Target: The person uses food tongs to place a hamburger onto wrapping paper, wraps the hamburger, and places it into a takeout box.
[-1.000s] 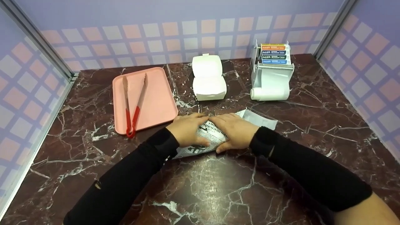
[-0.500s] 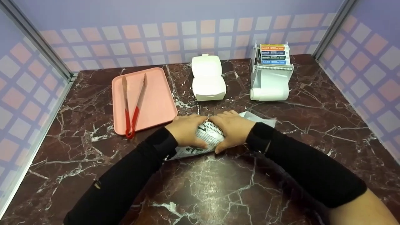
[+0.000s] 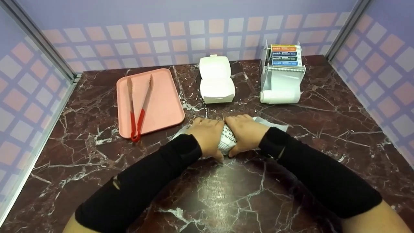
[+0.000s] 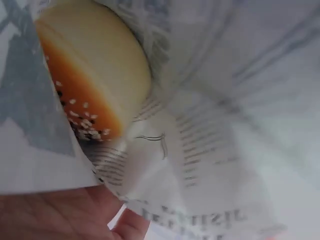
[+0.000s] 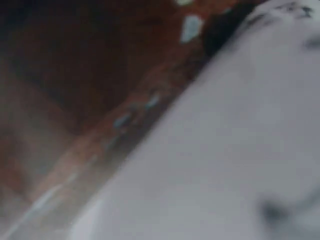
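Observation:
A bundle of newsprint-patterned wrapping paper (image 3: 227, 137) lies on the counter between my two hands. Inside its open end, the left wrist view shows a golden bun (image 4: 107, 65) with white and black sesame seeds. My left hand (image 3: 208, 137) grips the bundle from the left, thumb toward me and fingers over the far side. From the right, my right hand (image 3: 246, 133) holds it likewise, fingertips close to the left hand's. Loose paper sticks out beyond both hands. The right wrist view is blurred, with pale paper (image 5: 210, 150) filling much of it.
A pink tray (image 3: 161, 110) at the left carries red-handled tongs (image 3: 139, 121). Behind the hands stands an opened white clamshell box (image 3: 217, 89). At the back right is a dispenser (image 3: 266, 74) with a white roll (image 3: 281, 96) and colourful boxes. Walls enclose the marble-patterned counter (image 3: 275, 194).
My left hand has moved right along the bundle, toward the right hand, covering more of the print. Paper now shows beyond the left hand's far side. The right hand has barely shifted.

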{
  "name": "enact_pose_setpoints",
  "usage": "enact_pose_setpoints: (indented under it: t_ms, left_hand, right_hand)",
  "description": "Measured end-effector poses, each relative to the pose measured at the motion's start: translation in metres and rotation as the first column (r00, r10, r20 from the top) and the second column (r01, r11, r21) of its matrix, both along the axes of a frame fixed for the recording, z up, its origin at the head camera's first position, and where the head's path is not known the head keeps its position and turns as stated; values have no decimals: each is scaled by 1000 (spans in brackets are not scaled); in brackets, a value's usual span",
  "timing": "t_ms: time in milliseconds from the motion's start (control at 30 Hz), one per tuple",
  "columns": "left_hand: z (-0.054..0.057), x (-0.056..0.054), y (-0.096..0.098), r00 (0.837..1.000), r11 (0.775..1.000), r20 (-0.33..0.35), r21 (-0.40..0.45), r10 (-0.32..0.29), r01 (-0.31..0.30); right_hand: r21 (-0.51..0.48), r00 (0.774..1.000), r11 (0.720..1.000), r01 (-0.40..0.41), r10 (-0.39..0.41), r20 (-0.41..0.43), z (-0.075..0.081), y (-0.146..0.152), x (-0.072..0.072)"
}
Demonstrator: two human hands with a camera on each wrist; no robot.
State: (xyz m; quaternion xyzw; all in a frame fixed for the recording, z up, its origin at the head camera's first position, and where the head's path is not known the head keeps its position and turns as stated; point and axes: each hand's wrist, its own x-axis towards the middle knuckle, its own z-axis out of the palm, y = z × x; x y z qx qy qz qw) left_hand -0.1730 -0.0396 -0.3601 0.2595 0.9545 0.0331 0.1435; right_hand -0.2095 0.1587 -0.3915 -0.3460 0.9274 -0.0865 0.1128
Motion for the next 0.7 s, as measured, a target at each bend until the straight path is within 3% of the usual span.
enact_pose_setpoints:
  t_ms: [100,233,400,567,700]
  left_hand:
    - [1,-1,-2,1000,999,15,-34,-17,18]
    - [0,-4,-13,999,1000,43,-22,14,-13]
    - [0,-2,-20,1000,999,4,-44,19,-19]
    - [2,9,-5,999,997,-48,-70,-18,15]
    - [-6,8,8,996,999,-86,-32,-12,9]
  right_hand:
    - [15,1000,1000,0,0,-11,0,0,1]
    - [26,1000,1000,1,-1,-12,0,-1,2]
    - [52,1000,999,10,-9,-23,2,-4,3]
    - [48,997,999,-4,8,-74,2,-5,6]
    - [-3,998,1000,-2,2,-63,1,0,7]
